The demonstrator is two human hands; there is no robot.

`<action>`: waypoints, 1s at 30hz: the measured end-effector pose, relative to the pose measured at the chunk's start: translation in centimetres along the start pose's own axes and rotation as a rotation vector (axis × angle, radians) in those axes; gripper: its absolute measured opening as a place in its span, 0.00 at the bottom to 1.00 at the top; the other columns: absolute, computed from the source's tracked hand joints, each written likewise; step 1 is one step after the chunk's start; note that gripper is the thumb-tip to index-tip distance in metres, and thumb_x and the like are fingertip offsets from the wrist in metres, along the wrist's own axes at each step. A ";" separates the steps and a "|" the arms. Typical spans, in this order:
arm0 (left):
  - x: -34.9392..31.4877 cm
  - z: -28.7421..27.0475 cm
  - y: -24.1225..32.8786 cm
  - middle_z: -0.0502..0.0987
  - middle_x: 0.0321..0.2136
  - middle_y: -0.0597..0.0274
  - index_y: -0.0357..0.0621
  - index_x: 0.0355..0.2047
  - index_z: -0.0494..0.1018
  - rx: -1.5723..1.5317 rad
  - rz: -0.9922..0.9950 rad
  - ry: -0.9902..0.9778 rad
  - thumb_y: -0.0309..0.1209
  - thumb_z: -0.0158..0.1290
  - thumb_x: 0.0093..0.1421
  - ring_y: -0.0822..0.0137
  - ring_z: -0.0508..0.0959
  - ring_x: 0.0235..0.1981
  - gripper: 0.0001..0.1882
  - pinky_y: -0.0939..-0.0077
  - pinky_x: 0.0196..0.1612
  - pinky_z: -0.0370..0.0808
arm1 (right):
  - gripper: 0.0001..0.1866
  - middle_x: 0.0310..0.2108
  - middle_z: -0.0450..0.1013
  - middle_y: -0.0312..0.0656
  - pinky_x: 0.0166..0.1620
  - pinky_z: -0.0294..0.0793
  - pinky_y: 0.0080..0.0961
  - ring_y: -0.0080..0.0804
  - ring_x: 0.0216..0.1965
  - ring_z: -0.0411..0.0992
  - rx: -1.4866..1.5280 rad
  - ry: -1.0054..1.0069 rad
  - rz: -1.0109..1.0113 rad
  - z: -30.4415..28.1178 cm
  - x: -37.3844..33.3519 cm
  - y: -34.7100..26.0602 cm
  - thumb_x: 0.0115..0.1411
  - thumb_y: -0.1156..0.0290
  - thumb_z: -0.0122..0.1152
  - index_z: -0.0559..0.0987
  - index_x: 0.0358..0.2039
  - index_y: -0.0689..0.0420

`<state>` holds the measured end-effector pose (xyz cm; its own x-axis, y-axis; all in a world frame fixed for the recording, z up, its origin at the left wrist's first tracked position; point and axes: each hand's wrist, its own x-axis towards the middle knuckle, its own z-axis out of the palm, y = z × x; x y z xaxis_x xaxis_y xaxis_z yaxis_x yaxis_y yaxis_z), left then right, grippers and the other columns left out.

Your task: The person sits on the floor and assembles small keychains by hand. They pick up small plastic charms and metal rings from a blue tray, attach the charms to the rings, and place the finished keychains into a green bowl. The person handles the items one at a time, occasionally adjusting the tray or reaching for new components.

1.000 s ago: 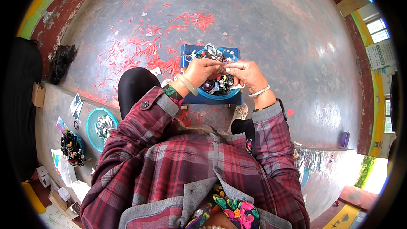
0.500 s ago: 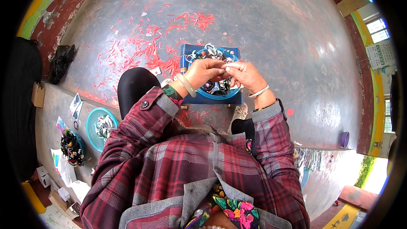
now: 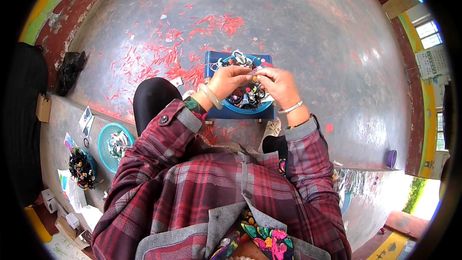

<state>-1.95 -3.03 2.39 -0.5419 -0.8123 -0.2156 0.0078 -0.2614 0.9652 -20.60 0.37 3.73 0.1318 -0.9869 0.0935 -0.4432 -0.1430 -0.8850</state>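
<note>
My left hand (image 3: 229,83) and my right hand (image 3: 279,86) meet fingertip to fingertip above a round blue basin (image 3: 248,111). Both are closed in a pinch, and between them is a small pinkish thing (image 3: 254,72), too small to name. The basin holds a heap of dark bands that look like hair ties (image 3: 247,97), with white, red and other coloured bits; my hands hide part of it. Under the basin stands a blue low stool or small table (image 3: 215,113).
Red strips (image 3: 187,70) litter the floor ahead and left. At my left are a second blue basin (image 3: 102,148) with white-and-green pieces and a container of dark bands (image 3: 82,167). A black plastic bag (image 3: 71,70) lies far left, a purple bucket (image 3: 391,158) at right.
The fingers of my hands have drawn slightly apart and shifted, showing more of the small thing and the basin's contents. The right hand has turned a little.
</note>
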 end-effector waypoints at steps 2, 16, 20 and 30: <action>0.0 0.0 0.1 0.75 0.35 0.64 0.37 0.45 0.71 0.065 0.040 0.007 0.32 0.49 0.59 0.77 0.74 0.31 0.15 0.82 0.27 0.75 | 0.08 0.26 0.74 0.40 0.27 0.71 0.29 0.38 0.25 0.72 -0.344 0.097 -0.296 0.6 -0.1 -0.4 0.51 0.73 0.53 0.77 0.33 0.57; 0.7 -0.4 -0.9 0.76 0.33 0.61 0.34 0.39 0.72 -0.193 0.258 0.130 0.29 0.47 0.61 0.74 0.75 0.33 0.11 0.80 0.35 0.74 | 0.07 0.32 0.73 0.43 0.32 0.73 0.30 0.40 0.33 0.73 -0.504 0.194 -0.599 3.3 0.2 -2.6 0.50 0.76 0.54 0.75 0.32 0.56; 0.9 -2.1 1.1 0.76 0.36 0.55 0.33 0.39 0.72 -0.220 0.380 0.287 0.26 0.45 0.61 0.68 0.76 0.37 0.11 0.72 0.42 0.75 | 0.11 0.34 0.73 0.43 0.34 0.74 0.25 0.34 0.31 0.74 -0.334 0.455 -0.575 0.3 0.5 -3.9 0.51 0.81 0.52 0.77 0.36 0.57; -0.4 -7.0 5.0 0.76 0.34 0.54 0.31 0.37 0.72 -0.300 0.541 0.513 0.27 0.47 0.59 0.64 0.76 0.37 0.10 0.72 0.44 0.74 | 0.09 0.32 0.76 0.42 0.34 0.72 0.22 0.26 0.30 0.74 -0.171 0.227 0.188 -1.7 2.2 4.2 0.50 0.73 0.56 0.79 0.33 0.57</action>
<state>4.19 -7.71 6.22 0.0548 -0.9858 0.1590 0.4239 0.1672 0.8901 -23.64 -2.54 1.01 -0.1584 -0.9860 0.0517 -0.5855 0.0517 -0.8090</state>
